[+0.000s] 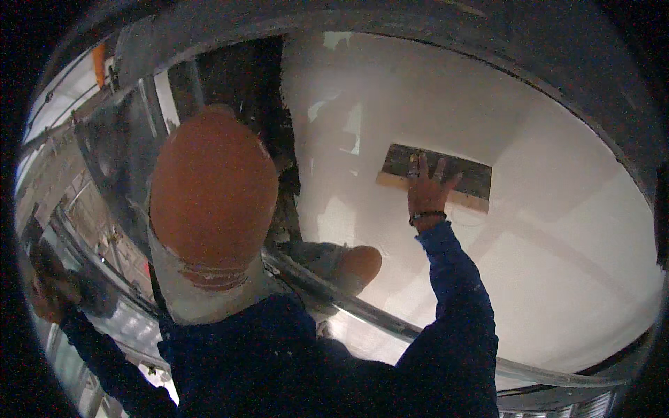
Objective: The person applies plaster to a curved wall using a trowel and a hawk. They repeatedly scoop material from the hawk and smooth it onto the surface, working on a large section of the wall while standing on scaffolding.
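White patchy surface (557, 244), grey rail (369, 315) alongside; right grip (433, 182) holds dark blade (474, 175); left grip (49, 296) dim, can't judge.

Right arm reaching up and forward with fingers splayed; left arm stretched far out to the side.

The right sleeve (456, 279), dark blue, rises from the lower edge, bows slightly outward, then leans inward to the bare right wrist (425, 224), where a thin dark band (427, 217) sits. The right hand (433, 187) shows its back, fingers fanned apart and pointing away from the body in a wide hold, the thumb hidden. The left sleeve (111, 366), also dark blue, slants up and outward to the left hand (50, 296), which lies dim and blurred near the rim, its finger pose unclear.
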{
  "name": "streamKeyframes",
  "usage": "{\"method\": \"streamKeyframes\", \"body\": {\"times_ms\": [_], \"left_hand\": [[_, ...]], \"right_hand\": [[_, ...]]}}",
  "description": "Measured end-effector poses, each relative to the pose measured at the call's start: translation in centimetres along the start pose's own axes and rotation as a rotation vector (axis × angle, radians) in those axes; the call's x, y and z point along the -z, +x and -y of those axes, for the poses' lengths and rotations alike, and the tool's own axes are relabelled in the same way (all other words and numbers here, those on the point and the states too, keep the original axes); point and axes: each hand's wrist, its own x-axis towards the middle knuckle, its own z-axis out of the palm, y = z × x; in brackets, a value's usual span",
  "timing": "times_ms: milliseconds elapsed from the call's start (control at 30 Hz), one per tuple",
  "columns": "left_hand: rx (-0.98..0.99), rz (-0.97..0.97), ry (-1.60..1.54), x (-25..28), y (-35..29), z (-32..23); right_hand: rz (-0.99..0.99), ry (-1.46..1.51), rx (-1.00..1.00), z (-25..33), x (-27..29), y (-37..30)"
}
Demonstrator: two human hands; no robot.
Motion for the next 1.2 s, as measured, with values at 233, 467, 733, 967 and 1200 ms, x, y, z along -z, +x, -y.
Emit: {"method": "streamKeyframes", "body": {"times_ms": [233,467,733,967,1200], "left_hand": [[0.221,0.086,-0.052,1.5,1.0,-2.7],[0.413,0.116,0.032,2.8,3.6,-4.1],[0.323,0.076,0.031,2.7,2.8,-3.5],[0.306,0.053,0.037,3.5,3.6,-5.0],[0.293,0.045,0.02,3.1,4.0,-6.0]], "right_hand": [[-0.552,-0.149,-0.162,-6.7,6.9,8.3],[-0.587,-0.095,-0.094,-8.0,4.4,13.6],[-0.326,-0.002,0.171,-1.4,-1.1,5.7],[-0.258,0.038,0.08,4.4,2.0,3.9],[-0.509,0.01,-0.165,1.4,8.3,15.2]]}}
